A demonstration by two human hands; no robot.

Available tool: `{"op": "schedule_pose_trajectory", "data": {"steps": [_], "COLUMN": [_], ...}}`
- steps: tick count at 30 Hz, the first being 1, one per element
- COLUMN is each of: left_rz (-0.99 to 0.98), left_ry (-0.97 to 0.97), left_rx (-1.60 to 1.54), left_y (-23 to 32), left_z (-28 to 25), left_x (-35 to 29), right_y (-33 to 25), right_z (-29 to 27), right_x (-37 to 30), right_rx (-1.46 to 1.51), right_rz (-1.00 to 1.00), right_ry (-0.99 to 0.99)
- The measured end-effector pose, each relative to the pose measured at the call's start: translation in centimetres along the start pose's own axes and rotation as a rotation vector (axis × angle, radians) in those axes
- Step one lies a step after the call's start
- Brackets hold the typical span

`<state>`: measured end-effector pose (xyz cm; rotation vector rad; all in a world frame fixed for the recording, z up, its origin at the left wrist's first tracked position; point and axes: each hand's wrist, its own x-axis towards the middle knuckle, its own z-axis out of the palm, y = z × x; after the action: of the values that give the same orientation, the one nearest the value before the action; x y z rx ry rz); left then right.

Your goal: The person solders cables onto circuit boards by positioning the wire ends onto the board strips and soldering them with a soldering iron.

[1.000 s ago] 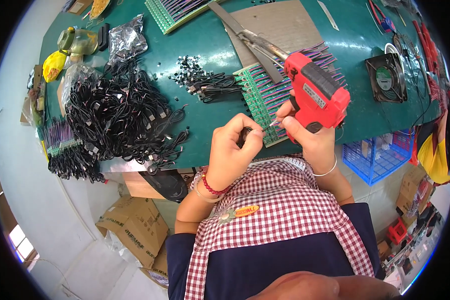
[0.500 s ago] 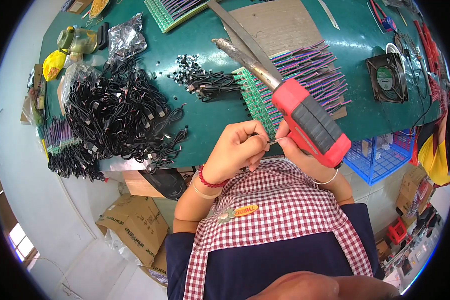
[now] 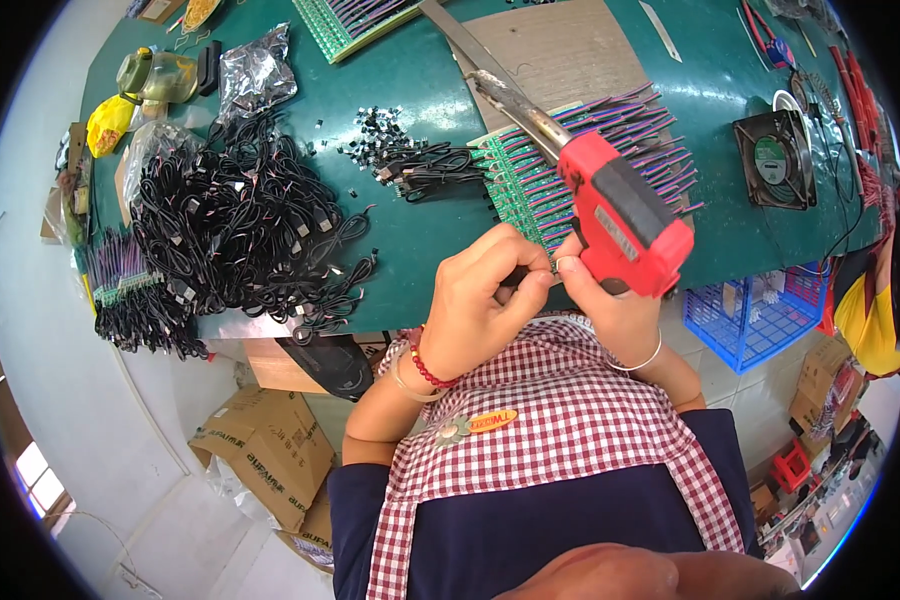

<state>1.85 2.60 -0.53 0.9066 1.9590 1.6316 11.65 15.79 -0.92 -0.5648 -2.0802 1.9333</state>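
Observation:
A red and black soldering gun (image 3: 638, 205) with a long metal barrel is in my right hand (image 3: 615, 310), pointing up and left over the table. The thumb and forefinger of that hand also come together beside my left fingertips. My left hand (image 3: 485, 295) is closed in a pinch, touching the right fingers; whatever it pinches is too small and hidden to name. Just beyond both hands lies a panel of green circuit boards (image 3: 515, 190) with rows of purple, pink and black wires (image 3: 630, 140). Against its left side rests a bundle of black cables (image 3: 435, 170).
A large heap of black cables (image 3: 235, 215) covers the table's left side. Small black parts (image 3: 380, 130) lie scattered behind the bundle. A long metal strip (image 3: 460, 40) crosses a brown board (image 3: 550, 50). On the right stand a black fan (image 3: 773, 160) and, lower, a blue basket (image 3: 745, 325).
The soldering gun has swung slightly, its barrel tip shifting right. My left hand has turned and moved a little right and up, closer to the right fingertips.

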Motion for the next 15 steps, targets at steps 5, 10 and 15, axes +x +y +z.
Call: {"op": "schedule_pose_trajectory", "data": {"steps": [5, 10, 15], "left_rz": [0.068, 0.091, 0.106], "left_ry": [0.048, 0.076, 0.107], "left_rx": [0.18, 0.196, 0.136], "left_y": [-0.7, -0.7, -0.6], "left_z": [-0.3, 0.4, 0.8], "left_x": [-0.1, -0.1, 0.2], "right_y": [0.6, 0.0, 0.2], "right_z": [0.0, 0.5, 0.6], "right_x": [0.0, -0.2, 0.1], "right_rx": [0.21, 0.193, 0.46], "right_rz": [0.027, 0.046, 0.107], "right_ry": [0.102, 0.069, 0.119]}}
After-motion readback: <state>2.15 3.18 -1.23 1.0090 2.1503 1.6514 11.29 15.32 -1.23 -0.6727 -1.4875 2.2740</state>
